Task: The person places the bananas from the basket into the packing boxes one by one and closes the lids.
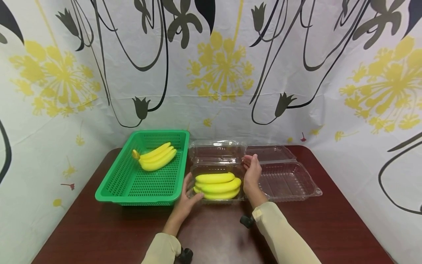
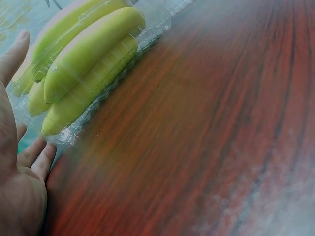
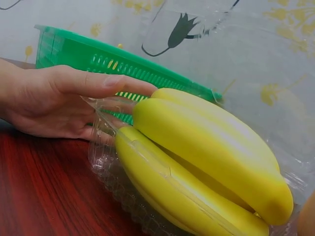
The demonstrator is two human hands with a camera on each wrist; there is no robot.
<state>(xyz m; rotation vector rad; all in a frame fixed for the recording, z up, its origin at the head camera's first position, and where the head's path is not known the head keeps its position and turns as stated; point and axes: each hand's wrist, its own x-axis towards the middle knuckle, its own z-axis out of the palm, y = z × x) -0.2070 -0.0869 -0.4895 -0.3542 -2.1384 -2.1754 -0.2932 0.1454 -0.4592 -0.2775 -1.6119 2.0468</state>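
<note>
Several yellow bananas lie bunched in the base of a clear plastic clamshell container with its lid raised behind. My left hand is at the container's left end, thumb toward the front. In the left wrist view, this hand's fingertips are right at the container's lower corner. The right hand stands along the opposite end, its fingers extended upward near the hinge. From the right wrist, the left hand appears beside the bananas, its fingers partly behind the clear wall.
A green perforated basket stands at left, holding another banana bunch. To the right sits a second clear clamshell, lid open. All rest on a dark red-brown table, with a patterned cloth hanging behind.
</note>
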